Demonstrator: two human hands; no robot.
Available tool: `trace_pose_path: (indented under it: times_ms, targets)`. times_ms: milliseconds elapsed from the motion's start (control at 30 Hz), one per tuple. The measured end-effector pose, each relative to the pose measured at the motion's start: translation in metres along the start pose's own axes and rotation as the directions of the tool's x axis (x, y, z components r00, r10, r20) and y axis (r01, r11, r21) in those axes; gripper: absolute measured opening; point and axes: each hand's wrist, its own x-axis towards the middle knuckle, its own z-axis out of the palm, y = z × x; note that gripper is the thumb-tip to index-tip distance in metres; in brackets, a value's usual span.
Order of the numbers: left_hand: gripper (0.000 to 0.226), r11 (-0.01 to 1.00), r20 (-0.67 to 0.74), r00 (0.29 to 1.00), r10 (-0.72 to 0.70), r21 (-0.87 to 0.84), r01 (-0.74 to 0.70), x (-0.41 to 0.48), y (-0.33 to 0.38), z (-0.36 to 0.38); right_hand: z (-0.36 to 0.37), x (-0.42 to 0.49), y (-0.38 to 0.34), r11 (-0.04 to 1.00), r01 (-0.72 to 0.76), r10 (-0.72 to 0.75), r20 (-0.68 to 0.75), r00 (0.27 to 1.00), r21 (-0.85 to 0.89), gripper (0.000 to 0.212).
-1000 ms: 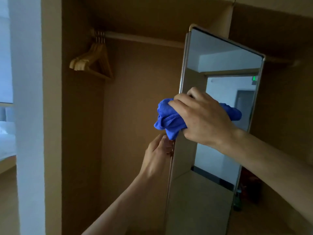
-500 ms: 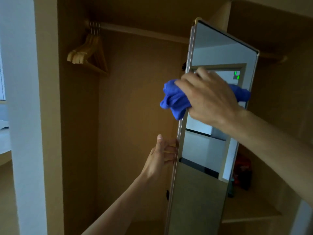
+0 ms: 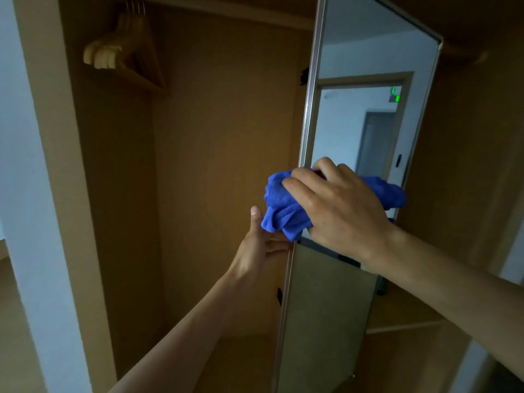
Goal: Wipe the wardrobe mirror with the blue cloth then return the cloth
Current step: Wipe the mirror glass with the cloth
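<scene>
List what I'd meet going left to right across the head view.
White pillar → wooden hangers → left hand → right hand → wardrobe's right inner wall. The blue cloth and mirror overlap the hands, so omitted.

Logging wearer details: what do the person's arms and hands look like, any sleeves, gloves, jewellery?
Both forearms are bare to the frame edge, no sleeves showing. The left hand and right hand are ungloved; no rings, watch or markings are visible.
</scene>
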Motion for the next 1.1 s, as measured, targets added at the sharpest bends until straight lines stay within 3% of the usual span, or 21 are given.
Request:
trace_pose_path:
  times_ms: [167, 333, 533, 800, 1100]
  targets:
    - [0.062, 0.972, 0.115, 0.992, -0.053, -0.223, 0.078, -0.009, -0.011, -0.006, 0.021, -0.025, -0.028, 0.998, 0.031, -0.034, 0.064, 0.997, 0.045, 0.038]
    - [0.07, 0.993, 0.044, 0.992, -0.115, 0.0, 0.115, -0.02, -0.035, -0.016, 0.032, -0.044, -0.047, 0.995, 0.06, -0.073, 0.165, 0.984, 0.082, 0.041]
    - [0.071, 0.973, 0.025, 0.977, -0.21, 0.102, 0.206, -0.031, -0.057, -0.022, 0.024, -0.055, -0.053, 0.991, 0.068, -0.095, 0.24, 0.966, 0.115, 0.038]
    - [0.093, 0.939, -0.019, 0.949, -0.313, 0.144, 0.313, -0.033, -0.076, -0.028, 0.014, -0.033, -0.036, 0.999, -0.034, 0.029, 0.117, 0.993, 0.038, 0.042]
    - [0.073, 0.938, -0.054, 0.938, -0.341, 0.042, 0.344, -0.05, -0.092, -0.025, 0.054, -0.091, -0.085, 0.991, 0.004, -0.033, 0.217, 0.976, 0.131, 0.047]
